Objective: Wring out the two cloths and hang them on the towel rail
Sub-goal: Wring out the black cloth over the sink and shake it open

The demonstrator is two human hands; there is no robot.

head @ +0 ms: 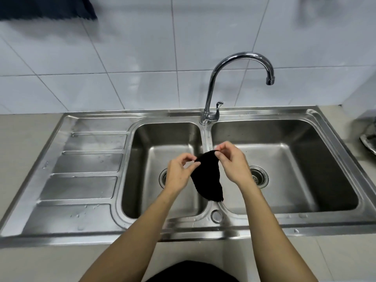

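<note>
Apparently both hands' grips [179, 174] [232, 161] on black cloth [207, 176]

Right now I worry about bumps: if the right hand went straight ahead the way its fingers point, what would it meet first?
Probably the black cloth its fingertips already pinch, then the left hand; depth uncertain.

Steel double sink [203, 234] set in beige worktop [24, 135] before me. Ribbed drainboard [85, 165] on left, water droplets on it. Two basins, drain strainer [259, 177] in right one. Chrome gooseneck tap [230, 66] at back between basins, spout over right basin, small lever [218, 107] beside its base. White wall tiles [142, 47] behind. Metal object [369, 141] at right edge, cut off, unclear.
</note>
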